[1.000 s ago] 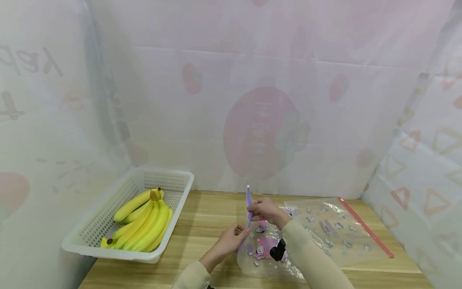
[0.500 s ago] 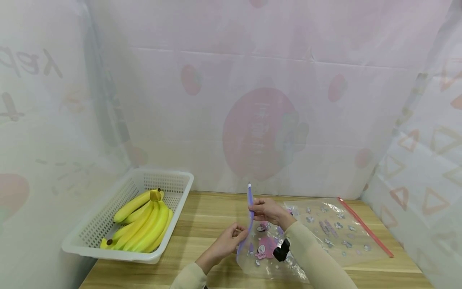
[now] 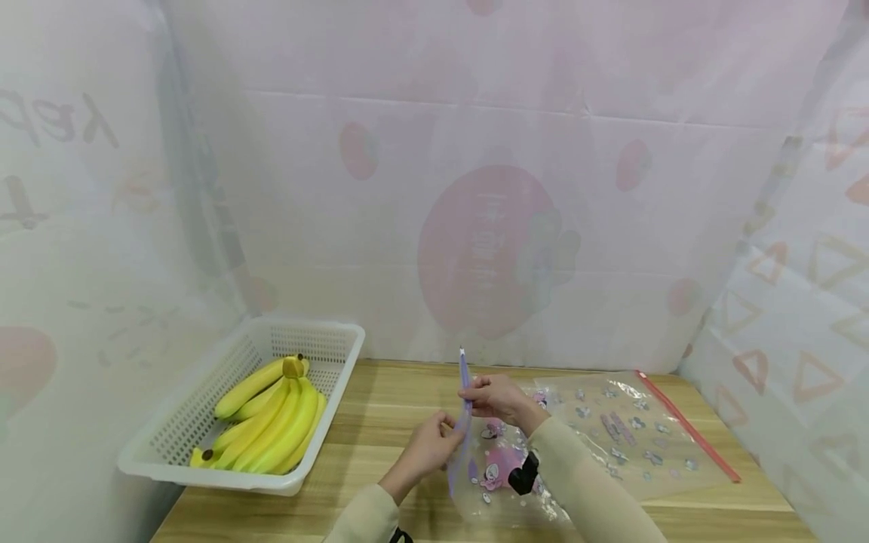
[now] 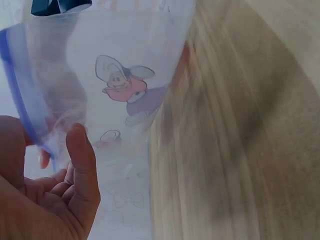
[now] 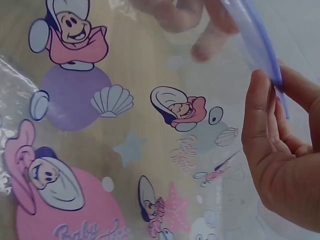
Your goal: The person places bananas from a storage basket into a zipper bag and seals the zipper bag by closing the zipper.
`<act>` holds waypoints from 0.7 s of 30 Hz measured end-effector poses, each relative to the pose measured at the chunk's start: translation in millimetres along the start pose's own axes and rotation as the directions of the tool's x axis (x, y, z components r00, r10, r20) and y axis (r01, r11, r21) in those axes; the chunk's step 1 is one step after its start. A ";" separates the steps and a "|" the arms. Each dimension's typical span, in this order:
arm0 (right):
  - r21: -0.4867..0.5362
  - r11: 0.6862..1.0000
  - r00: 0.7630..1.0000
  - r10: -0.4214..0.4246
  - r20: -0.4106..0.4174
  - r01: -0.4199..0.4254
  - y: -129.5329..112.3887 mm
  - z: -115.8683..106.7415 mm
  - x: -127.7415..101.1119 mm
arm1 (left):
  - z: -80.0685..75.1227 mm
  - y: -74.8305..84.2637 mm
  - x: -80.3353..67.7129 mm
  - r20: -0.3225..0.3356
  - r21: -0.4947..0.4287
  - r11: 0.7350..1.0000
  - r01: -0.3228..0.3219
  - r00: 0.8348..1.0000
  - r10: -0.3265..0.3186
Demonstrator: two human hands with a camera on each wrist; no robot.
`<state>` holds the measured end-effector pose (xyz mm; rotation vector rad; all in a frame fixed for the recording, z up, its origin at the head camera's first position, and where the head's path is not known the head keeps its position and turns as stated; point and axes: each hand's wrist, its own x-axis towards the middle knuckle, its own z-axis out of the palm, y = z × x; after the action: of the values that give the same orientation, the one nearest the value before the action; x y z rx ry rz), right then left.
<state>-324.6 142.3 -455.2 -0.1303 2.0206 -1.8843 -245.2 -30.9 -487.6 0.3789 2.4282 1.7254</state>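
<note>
Both hands pinch the zip bag's purple seal.
The left hand and right hand hold the zip bag upright on the table, well apart from the basket.

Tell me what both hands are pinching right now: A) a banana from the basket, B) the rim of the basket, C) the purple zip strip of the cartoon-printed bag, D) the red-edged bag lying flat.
C: the left hand and right hand both pinch the purple zip strip of the cartoon-printed bag.

Both hands raised close together, left hand and right hand with fingers curled, pinching.
</note>
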 end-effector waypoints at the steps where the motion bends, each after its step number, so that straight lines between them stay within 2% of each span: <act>1: 0.000 1.000 1.000 -0.002 0.017 0.002 -0.2 -0.5 -0.2 | 0.1 0.7 0.9 -0.011 -0.003 1.000 0.012 1.000 -0.012; 4: 0.001 1.000 0.998 -0.001 0.061 0.001 0.0 -4.6 -0.3 | 0.0 1.9 1.8 -0.038 -0.033 0.999 0.027 0.999 -0.028; 12: -0.014 1.000 0.991 0.026 0.129 -0.024 -0.6 -15.1 -4.9 | 0.3 -2.1 0.1 -0.075 -0.116 0.993 0.004 0.997 -0.013; 21: 0.003 0.999 0.995 0.046 0.091 -0.047 3.4 -24.7 -7.9 | -0.7 -12.9 0.6 -0.158 -0.135 0.991 0.012 0.987 -0.033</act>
<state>-324.8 168.4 -456.0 -0.1626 1.9417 -1.8221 -247.6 -35.4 -499.5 0.2030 2.3926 1.9661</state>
